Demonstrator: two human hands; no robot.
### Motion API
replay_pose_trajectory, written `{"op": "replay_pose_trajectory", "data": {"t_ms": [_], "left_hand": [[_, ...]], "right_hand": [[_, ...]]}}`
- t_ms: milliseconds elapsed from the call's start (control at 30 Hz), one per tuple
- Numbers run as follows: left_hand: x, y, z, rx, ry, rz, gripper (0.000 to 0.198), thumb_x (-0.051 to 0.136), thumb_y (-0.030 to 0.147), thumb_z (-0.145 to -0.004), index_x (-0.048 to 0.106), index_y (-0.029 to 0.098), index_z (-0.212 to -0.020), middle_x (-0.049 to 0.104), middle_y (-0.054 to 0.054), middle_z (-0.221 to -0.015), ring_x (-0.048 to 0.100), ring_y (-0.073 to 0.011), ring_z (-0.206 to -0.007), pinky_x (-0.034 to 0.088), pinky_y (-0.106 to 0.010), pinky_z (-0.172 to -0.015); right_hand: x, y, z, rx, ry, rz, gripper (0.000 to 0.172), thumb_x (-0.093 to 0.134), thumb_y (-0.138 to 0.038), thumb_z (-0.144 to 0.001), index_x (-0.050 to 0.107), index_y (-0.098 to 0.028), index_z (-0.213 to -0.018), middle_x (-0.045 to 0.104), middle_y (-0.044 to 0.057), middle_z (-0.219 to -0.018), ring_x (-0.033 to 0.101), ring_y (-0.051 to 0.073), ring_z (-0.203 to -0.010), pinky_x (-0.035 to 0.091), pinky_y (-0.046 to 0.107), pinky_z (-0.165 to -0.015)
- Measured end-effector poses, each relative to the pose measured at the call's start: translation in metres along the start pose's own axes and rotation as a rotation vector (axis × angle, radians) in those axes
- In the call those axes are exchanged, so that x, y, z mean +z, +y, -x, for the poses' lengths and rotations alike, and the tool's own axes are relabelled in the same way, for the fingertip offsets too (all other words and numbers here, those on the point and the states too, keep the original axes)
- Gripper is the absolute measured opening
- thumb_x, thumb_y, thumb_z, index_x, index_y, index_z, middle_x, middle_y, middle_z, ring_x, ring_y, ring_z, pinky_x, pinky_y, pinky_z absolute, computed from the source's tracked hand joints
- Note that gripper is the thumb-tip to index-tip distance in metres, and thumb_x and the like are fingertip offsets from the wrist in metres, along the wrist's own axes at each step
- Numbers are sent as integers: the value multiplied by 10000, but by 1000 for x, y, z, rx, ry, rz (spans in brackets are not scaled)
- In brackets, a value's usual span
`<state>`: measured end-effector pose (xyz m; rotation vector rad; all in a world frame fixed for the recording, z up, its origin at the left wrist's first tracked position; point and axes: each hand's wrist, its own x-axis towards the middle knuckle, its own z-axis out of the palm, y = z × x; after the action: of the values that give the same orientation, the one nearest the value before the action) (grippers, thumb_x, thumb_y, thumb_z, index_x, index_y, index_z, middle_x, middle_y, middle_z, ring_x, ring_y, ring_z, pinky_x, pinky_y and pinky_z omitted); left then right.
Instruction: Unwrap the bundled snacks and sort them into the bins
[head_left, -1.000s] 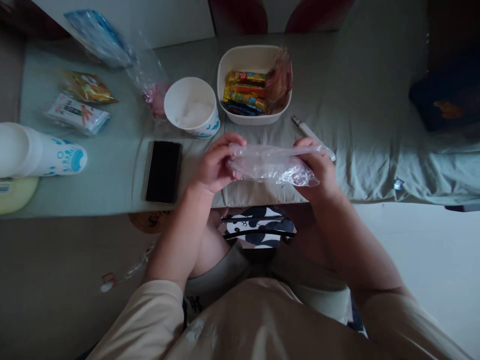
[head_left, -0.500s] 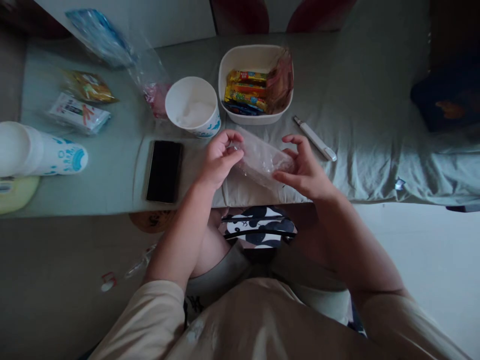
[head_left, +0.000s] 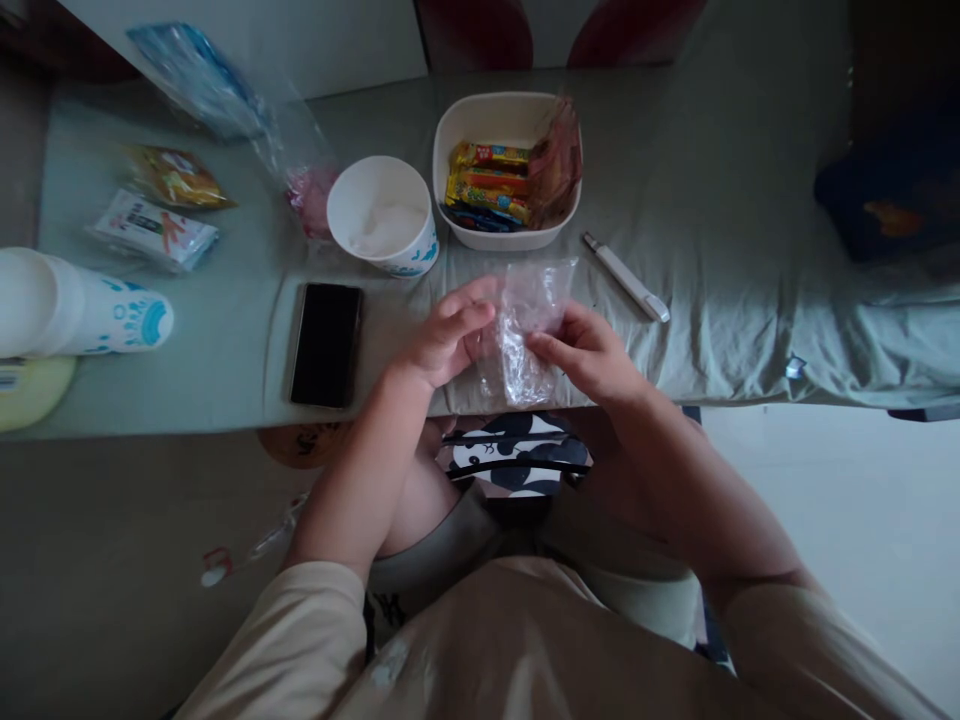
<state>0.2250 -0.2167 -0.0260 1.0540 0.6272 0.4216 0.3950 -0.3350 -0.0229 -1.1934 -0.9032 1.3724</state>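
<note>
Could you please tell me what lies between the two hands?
In the head view, a clear plastic bag is between the left hand and the right hand, which pinches it.

Two hands, a left hand (head_left: 450,332) and a right hand (head_left: 596,350), are meeting at one clear bag (head_left: 517,370). One phone (head_left: 327,345) is lying to their left, one slim white tool (head_left: 626,277) to their right. Farther off, one bowl (head_left: 502,240) and one open cup (head_left: 411,260) are standing. At the left, two packets (head_left: 156,228) are lying; nested cups (head_left: 124,312) nearer are overlapping beyond counting.
</note>
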Motion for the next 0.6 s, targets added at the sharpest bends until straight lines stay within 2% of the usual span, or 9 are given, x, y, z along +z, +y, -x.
{"op": "replay_pose_trajectory", "data": {"t_ms": [67,167,267,400,500,600], "left_hand": [[1,1,1,-56,-53,-19,596,851,667,-675,709,179,-987,722,-67,-834,713,-210,-736,598,-324,-667],[4,0,2,-52,-101,-162,514,870,612,-688,733,164,-899,724,-53,-794,687,-183,-707,567,-293,-647],[7,-4,3,9,-97,-254,492,868,597,-704,738,169,-909,714,-36,-766,664,-166,-666,524,-264,-596],[8,-2,4,55,-41,-157,517,837,623,-744,697,184,-978,656,11,-648,584,-119,-501,450,-225,-476],[8,2,5,52,-77,-165,506,901,559,-696,671,185,-948,646,28,-615,555,-100,-449,412,-205,-436],[7,3,4,88,-60,-163,481,910,544,-692,659,186,-893,640,32,-591,558,-97,-444,407,-202,-440]], "right_hand": [[-1,0,-1,-20,37,15,414,791,-537,-846,569,-203,-951,564,-43,-725,508,78,-621,431,228,-570],[-2,0,-1,-6,33,48,373,771,-500,-860,560,-201,-933,561,-45,-700,516,78,-606,427,226,-557],[-1,-2,0,19,34,63,341,758,-460,-870,557,-197,-951,551,-49,-692,503,73,-588,401,223,-532],[2,-3,1,7,17,25,343,765,-421,-864,567,-190,-1022,567,-43,-720,510,77,-586,399,229,-527],[2,-1,1,-13,33,-8,358,767,-418,-864,561,-200,-1060,528,-66,-675,482,78,-550,375,228,-499],[2,1,1,-10,45,-21,350,756,-403,-868,555,-218,-1086,521,-72,-662,471,86,-541,377,232,-498]]}}
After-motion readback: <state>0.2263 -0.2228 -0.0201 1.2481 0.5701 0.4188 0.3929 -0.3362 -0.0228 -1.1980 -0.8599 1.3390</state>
